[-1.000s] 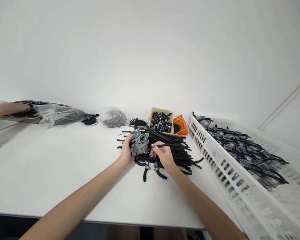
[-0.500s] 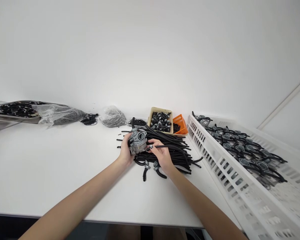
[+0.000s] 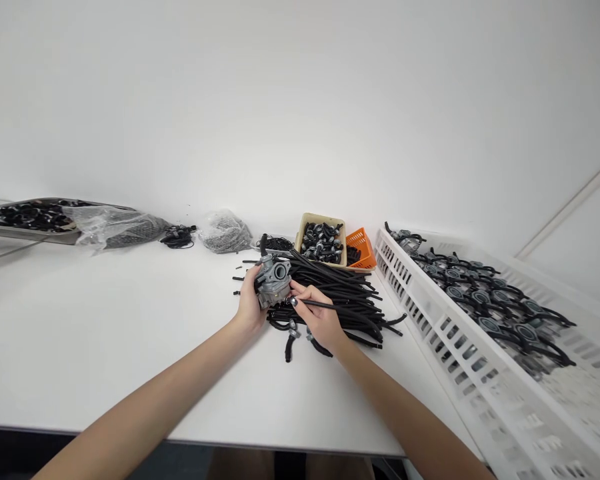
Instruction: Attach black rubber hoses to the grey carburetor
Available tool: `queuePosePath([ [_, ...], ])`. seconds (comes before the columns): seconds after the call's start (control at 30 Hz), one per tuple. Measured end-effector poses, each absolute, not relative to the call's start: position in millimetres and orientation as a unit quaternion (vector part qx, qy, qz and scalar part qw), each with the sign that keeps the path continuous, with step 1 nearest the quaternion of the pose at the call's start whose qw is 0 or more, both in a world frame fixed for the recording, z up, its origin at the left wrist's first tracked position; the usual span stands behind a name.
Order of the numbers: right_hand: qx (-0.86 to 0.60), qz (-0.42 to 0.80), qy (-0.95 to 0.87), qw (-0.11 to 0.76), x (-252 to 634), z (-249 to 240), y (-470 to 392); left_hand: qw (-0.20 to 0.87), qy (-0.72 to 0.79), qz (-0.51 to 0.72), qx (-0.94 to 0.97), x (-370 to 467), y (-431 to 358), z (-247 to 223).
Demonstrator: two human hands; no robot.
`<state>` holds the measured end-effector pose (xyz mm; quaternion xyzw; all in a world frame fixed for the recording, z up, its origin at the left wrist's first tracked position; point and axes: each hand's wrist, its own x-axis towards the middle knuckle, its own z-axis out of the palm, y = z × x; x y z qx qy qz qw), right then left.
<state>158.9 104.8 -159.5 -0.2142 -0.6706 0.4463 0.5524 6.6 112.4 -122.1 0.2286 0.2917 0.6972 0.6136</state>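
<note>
White wall (image 3: 300, 120) behind a white table (image 3: 130, 347); over it, the left hand (image 3: 250, 303) grips a dull-grey, round-mouthed metal part (image 3: 276, 283). The right hand (image 3: 323, 321) pinches a thin black hose (image 3: 326, 305) beside it, any join too small to tell. A cream bin (image 3: 325, 219) holds short black tubes (image 3: 323, 244); a white crate (image 3: 430, 285), cut off by the frame, holds grey parts (image 3: 480, 298).

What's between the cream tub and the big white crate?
An orange basket with black pieces inside; the head view shows it.
</note>
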Motion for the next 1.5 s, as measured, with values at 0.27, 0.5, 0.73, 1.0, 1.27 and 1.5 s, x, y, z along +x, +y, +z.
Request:
queuePosePath([
  [0.27, -0.23, 0.434, -0.679, 0.545, 157, -166, 107, 0.546, 0.313, 0.733, 0.257, 9, 110, -126],
  [0.5, -0.257, 0.394, -0.696, 0.542, 158, -166, 105, 0.526, 0.304, 0.737, 0.296, 8, 114, -126],
  [0.73, -0.283, 0.416, -0.625, 0.596, 156, -158, 109, 0.529, 0.299, 0.731, 0.311, 3, 118, -125],
  [1.0, -0.259, 0.467, -0.533, 0.657, 148, -146, 105, 0.612, 0.302, 0.687, 0.251, 7, 109, -115],
  [1.27, -0.269, 0.497, -0.508, 0.65, 145, -148, 100, 0.656, 0.291, 0.655, 0.237, 10, 104, -112],
  [1.5, -0.287, 0.467, -0.512, 0.661, 147, -144, 98, 0.65, 0.273, 0.659, 0.263, 9, 105, -115],
])
